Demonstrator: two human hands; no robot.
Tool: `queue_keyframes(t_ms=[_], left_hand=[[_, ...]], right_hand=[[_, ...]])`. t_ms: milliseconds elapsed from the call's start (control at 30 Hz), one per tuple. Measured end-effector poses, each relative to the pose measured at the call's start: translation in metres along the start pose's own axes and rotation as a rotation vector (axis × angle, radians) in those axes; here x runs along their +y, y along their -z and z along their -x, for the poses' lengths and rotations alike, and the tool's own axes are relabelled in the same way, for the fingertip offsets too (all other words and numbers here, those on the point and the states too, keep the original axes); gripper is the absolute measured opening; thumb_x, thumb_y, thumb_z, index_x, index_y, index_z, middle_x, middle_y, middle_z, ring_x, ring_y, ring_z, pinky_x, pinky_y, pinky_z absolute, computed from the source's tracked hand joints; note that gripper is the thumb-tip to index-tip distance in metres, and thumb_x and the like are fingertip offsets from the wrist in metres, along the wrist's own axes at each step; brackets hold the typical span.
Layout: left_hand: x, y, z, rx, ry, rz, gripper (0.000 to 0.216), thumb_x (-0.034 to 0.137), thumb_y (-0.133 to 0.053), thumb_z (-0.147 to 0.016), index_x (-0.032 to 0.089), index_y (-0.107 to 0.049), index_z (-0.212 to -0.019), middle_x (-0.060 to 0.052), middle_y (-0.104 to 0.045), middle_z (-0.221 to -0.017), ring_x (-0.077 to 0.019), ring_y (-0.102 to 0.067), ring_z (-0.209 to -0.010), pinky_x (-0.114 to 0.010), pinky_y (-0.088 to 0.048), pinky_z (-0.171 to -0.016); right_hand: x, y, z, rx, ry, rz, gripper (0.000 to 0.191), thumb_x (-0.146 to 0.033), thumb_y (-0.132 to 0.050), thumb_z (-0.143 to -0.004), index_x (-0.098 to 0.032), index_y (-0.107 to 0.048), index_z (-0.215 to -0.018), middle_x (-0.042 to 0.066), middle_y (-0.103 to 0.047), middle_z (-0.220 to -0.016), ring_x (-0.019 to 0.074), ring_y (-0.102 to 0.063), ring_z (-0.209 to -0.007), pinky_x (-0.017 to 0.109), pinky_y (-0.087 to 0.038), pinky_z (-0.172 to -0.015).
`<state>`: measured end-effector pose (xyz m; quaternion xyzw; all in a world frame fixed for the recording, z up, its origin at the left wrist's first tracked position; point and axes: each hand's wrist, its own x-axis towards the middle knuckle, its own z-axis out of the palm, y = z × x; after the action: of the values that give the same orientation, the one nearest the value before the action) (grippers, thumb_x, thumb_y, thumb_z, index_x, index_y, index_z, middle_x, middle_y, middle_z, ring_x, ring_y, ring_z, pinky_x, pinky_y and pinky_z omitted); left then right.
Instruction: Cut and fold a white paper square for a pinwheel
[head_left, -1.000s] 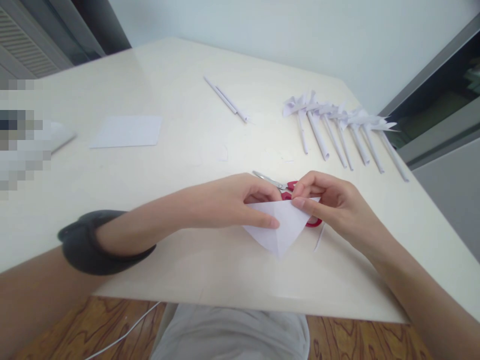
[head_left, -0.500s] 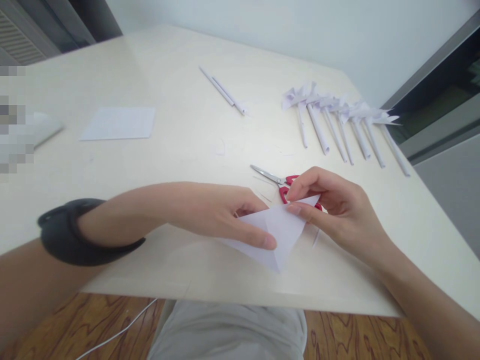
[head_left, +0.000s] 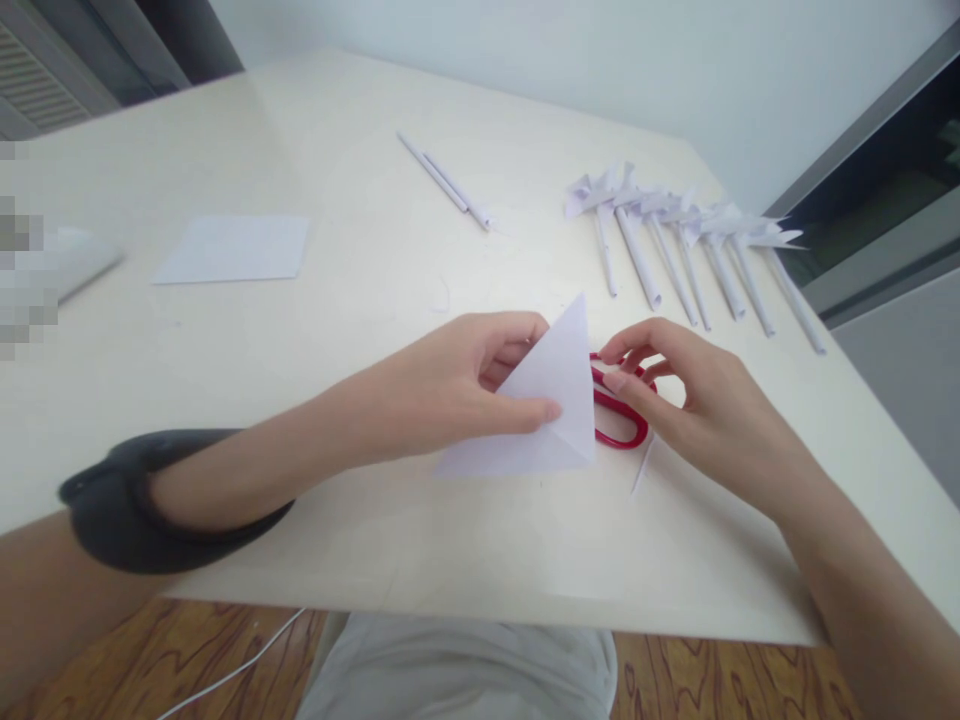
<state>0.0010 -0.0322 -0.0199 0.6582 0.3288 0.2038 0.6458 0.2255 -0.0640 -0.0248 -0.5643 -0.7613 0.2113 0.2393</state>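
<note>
My left hand (head_left: pixel 465 385) pinches a folded white paper triangle (head_left: pixel 551 405) near the front of the cream table (head_left: pixel 375 520); its tip stands up off the surface. A dark band sits on my left wrist. Just right of the paper, my right hand (head_left: pixel 690 405) has let go of it, and its curled fingers rest on the red handles of the scissors (head_left: pixel 619 410). The paper hides the scissor blades.
A row of several rolled paper stems with folded tops (head_left: pixel 675 245) lies at the back right. Two thin paper rolls (head_left: pixel 444 182) lie further back, a flat white sheet (head_left: pixel 234 248) at the left. A thin paper sliver (head_left: pixel 641 468) lies beside the scissors.
The paper triangle has been turned and raised by my left hand, so its tip points up. My right hand has released the paper and moved onto the scissor handles.
</note>
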Motion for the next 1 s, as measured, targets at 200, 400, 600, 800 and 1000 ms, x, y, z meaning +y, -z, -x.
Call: queue_keyframes(t_ms=[200, 400, 600, 800, 1000], left_hand=[[0.001, -0.002, 0.002, 0.097, -0.079, 0.066, 0.022, 0.018, -0.064, -0.079, 0.025, -0.061, -0.099, 0.003, -0.069, -0.103, -0.0176, -0.066, -0.094, -0.028, -0.055, -0.078], [0.002, -0.003, 0.003, 0.087, 0.020, 0.287, 0.021, 0.014, -0.064, -0.078, 0.028, -0.068, -0.092, 0.007, -0.071, -0.084, -0.0142, -0.068, -0.083, -0.021, -0.054, -0.070], [0.002, -0.002, 0.005, 0.168, 0.086, 0.365, 0.006, 0.021, -0.069, -0.078, 0.025, -0.068, -0.083, 0.006, -0.070, -0.077, -0.0108, -0.066, -0.071, -0.014, -0.051, -0.060], [0.008, 0.019, 0.002, 0.248, 0.080, 0.361, 0.017, 0.015, -0.064, -0.080, 0.025, -0.070, -0.093, 0.005, -0.074, -0.088, -0.0145, -0.069, -0.084, -0.019, -0.053, -0.071], [0.021, 0.032, 0.001, 0.335, 0.101, 0.266, 0.012, 0.028, -0.066, -0.081, 0.023, -0.066, -0.092, 0.002, -0.076, -0.089, -0.0195, -0.072, -0.080, -0.024, -0.055, -0.067]], right_hand=[[0.009, -0.008, -0.002, -0.140, -0.001, 0.203, 0.013, -0.025, -0.056, -0.088, -0.022, -0.056, -0.100, 0.003, -0.058, -0.104, 0.0177, -0.058, -0.084, 0.031, -0.046, -0.069], [0.004, -0.009, -0.004, -0.164, -0.142, 0.235, 0.020, -0.027, -0.060, -0.082, -0.023, -0.055, -0.100, 0.003, -0.064, -0.094, 0.0196, -0.060, -0.074, 0.032, -0.046, -0.061], [0.011, 0.030, 0.001, -0.274, -0.385, -0.171, 0.022, -0.047, -0.059, -0.085, -0.028, -0.063, -0.094, 0.002, -0.068, -0.087, 0.0203, -0.063, -0.076, 0.028, -0.048, -0.056], [0.001, 0.039, 0.002, -0.358, -0.427, -0.861, 0.016, -0.036, -0.068, -0.083, -0.027, -0.061, -0.095, 0.002, -0.067, -0.086, 0.0150, -0.062, -0.076, 0.022, -0.052, -0.065], [-0.014, 0.011, 0.005, -0.525, -0.522, -1.231, 0.026, -0.039, -0.066, -0.084, -0.018, -0.054, -0.074, -0.002, -0.051, -0.073, 0.0065, -0.046, -0.055, 0.018, -0.041, -0.052]])
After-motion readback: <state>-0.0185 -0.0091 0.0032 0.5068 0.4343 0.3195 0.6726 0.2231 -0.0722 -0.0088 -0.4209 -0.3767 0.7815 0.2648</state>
